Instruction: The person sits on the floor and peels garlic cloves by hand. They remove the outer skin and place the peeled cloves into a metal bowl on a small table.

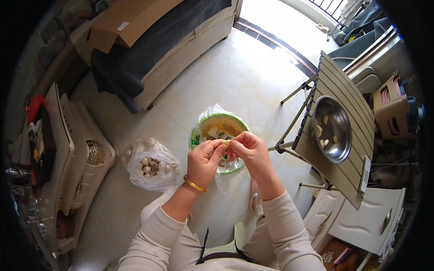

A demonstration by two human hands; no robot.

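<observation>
A pale garlic clove (226, 143) is pinched between the fingertips of my left hand (205, 162) and my right hand (252, 152). Both hands are above a green-rimmed bin (234, 117) lined with a clear plastic bag, with scraps and garlic skins inside. My wrists and fingers hide part of the bin's contents. To the left on the floor, an open clear plastic bag (134, 172) holds several garlic bulbs (147, 166). A stainless steel bowl (340, 135) on the right contains several peeled cloves (325, 119).
The bowl stands on a slatted folding table (339, 81), whose metal legs (291, 127) reach the floor near the bin. A white cabinet (369, 216) is at lower right, another cabinet (91, 189) at left. A sofa (183, 57) bears a cardboard box (132, 23). Stacked stools (391, 105) stand far right.
</observation>
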